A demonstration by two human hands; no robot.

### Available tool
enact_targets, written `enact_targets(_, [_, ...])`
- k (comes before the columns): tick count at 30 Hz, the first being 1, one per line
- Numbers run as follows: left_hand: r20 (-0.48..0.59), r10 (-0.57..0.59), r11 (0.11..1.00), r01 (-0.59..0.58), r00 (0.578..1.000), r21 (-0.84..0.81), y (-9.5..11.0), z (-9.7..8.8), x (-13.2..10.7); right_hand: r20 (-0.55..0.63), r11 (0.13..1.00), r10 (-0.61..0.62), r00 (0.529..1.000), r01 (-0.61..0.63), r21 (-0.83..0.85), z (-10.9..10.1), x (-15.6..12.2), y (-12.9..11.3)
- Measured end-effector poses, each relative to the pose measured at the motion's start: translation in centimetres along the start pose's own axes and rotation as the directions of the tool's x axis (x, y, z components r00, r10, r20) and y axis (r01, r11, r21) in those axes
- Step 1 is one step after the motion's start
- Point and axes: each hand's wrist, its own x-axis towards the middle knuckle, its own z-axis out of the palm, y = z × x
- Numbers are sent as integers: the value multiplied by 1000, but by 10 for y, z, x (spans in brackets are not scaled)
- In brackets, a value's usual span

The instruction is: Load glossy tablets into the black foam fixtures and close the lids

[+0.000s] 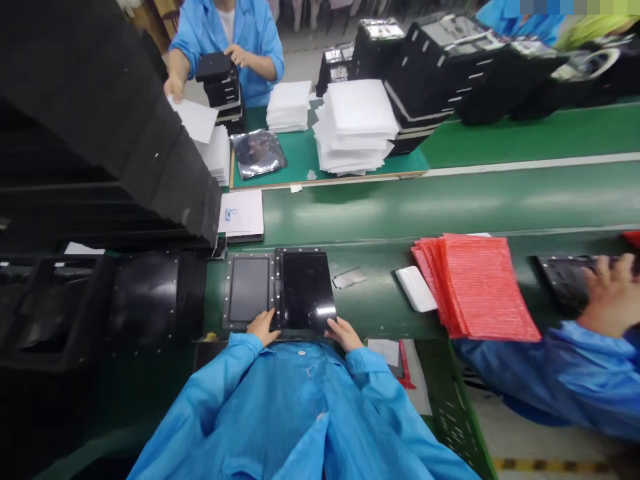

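A glossy black screen panel [306,287], set in a dark frame with a row of light dots along its left edge, lies on the green work surface before me. My left hand [263,327] grips its near left corner, fingers bent over the edge by the seam with the neighbouring piece. At the near right corner my right hand [344,333] holds the panel between thumb and fingers. Directly left lies a black frame around a grey screen [250,289], dotted along its border. A small clear-and-grey strip [349,278] rests to the right of the black panel.
Red bubble-wrap pouches [483,287] and a white box-like object [416,289] lie to the right. Tall black stacks [165,153] rise on the left. Across the bench a co-worker [235,40] handles a white sheet; another person's hand [613,297] touches a black panel at right.
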Motion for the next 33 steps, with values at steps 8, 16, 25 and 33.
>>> enact_targets(8, [3,179,983,-178,984,-37,-25,-3,-4,-165,994,-8,986,-10,-108,33,20,-2])
enact_targets(16, [3,225,973,-225,974,-59,-37,-1,-4,-151,945,45,988,-91,-315,29,18,-6])
enact_targets(25, [32,241,970,-242,970,6,-33,-6,0,-161,763,-40,986,-74,-642,12,32,-8])
enact_targets(33, [-116,181,979,-168,977,111,-18,-4,11,-192,592,-362,912,66,-803,-7,36,10])
